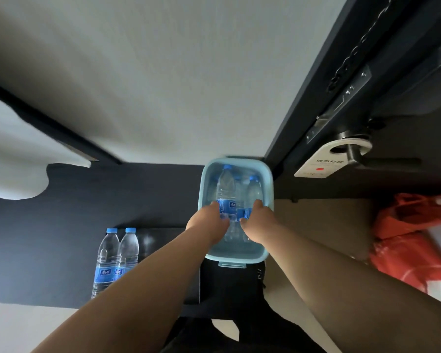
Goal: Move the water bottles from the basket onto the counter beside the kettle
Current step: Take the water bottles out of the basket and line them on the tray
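in the basket (206, 179): left hand (209, 222) fingers clamped round the tall bottle (226, 187) at its label, right hand (259, 225) fingers round the neighbour bottle (254, 191), caps pointing away; bench (163, 248) to the left.

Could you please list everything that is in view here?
basket: one, light blue, centre.
basket bottles: at least three, clear, blue caps, inside basket.
counter bottles: two, clear, blue caps, upright on dark counter, left.
bag: one, orange-red, right.
door hanger: one, white with red dot, on door handle.
cloth: one, white, far left.
left grip: bare hand, holds one basket bottle.
right grip: bare hand, holds another.
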{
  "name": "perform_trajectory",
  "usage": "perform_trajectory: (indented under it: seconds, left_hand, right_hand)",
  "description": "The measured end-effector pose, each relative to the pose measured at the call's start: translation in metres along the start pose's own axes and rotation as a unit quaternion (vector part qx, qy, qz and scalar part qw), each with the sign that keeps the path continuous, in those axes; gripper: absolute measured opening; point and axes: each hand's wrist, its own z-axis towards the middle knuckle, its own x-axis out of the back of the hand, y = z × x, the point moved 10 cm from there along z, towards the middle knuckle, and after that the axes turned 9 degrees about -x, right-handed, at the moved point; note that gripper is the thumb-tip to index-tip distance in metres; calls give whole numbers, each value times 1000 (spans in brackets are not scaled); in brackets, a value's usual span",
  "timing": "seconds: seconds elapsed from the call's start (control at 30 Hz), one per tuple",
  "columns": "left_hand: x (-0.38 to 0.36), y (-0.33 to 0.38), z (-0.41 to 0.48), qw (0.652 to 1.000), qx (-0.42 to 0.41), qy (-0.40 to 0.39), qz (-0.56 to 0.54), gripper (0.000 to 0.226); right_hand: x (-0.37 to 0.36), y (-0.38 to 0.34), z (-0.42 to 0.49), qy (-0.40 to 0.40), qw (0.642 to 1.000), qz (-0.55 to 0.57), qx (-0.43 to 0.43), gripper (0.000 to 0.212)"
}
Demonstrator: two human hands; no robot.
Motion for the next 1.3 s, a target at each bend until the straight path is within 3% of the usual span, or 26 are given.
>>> perform_trajectory:
  seconds: [0.33,0.5,0.73,0.97,1.13,1.3]
  left_hand:
    - [-19,-11,33,998,49,8,-28,53]
    - [-32,-12,45,996,77,17,-50,71]
    - [-45,-15,54,992,96,39,-68,83]
    - [-47,-16,52,990,100,54,-85,75]
    - [-47,-18,54,991,104,43,-76,74]
    - [-47,-19,54,991,105,39,-78,77]
  right_hand:
    - [-22,3,33,-37,993,20,-106,69]
    - [-27,-2,45,-48,989,-38,-137,88]
    - [-39,1,63,-48,976,60,-203,109]
    - [-42,7,67,-45,972,116,-197,111]
    - [-36,12,71,-25,979,127,-156,90]
    - [-38,10,73,-24,973,169,-152,85]
